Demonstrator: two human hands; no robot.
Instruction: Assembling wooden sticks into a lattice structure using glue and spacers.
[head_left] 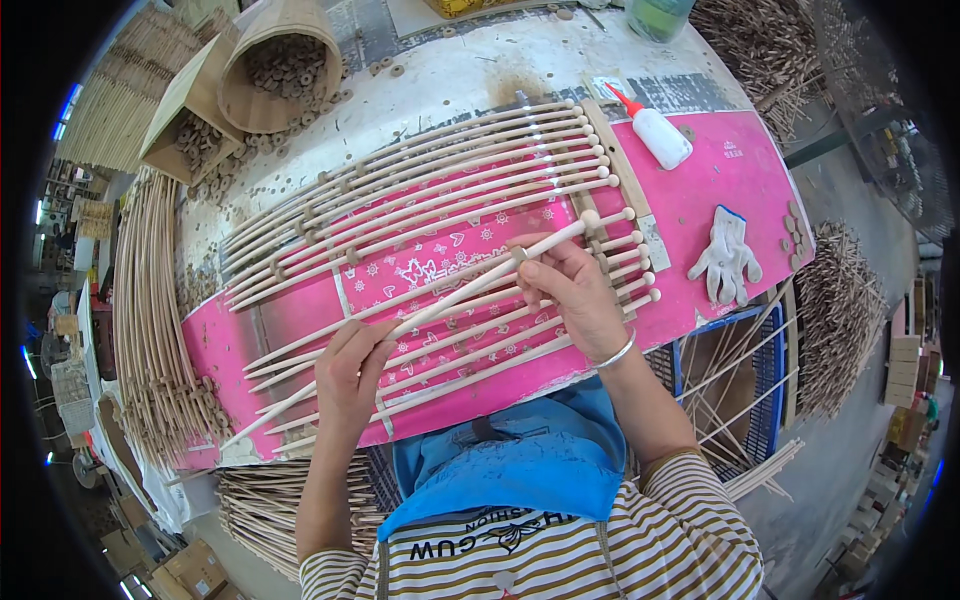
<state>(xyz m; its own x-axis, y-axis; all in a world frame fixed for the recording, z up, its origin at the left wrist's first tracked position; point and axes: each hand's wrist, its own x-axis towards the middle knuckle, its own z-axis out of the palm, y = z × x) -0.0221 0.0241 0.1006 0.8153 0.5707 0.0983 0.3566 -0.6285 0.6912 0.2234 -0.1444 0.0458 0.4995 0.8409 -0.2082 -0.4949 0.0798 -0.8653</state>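
Note:
A pale wooden stick (460,293) with a ball end slants across the table in front of me, held in both hands. My left hand (350,372) is closed round its thinner part. Nearer the ball, my right hand (570,290) pinches the stick beside a small wooden ring (519,254) that sits around it. Beneath and beyond lie several similar ball-ended sticks (470,208) side by side, some with rings partway along. Their ball ends rest along a wooden strip (618,165) at the right. A pink patterned sheet (690,190) lies under them.
A white bottle with a red nozzle (660,138) and a white glove (727,255) lie to the right. At far left, a wooden tub (236,95) and wooden box (163,140) hold rings. Stick bundles (150,300) stand left; a blue crate (771,375) is lower right.

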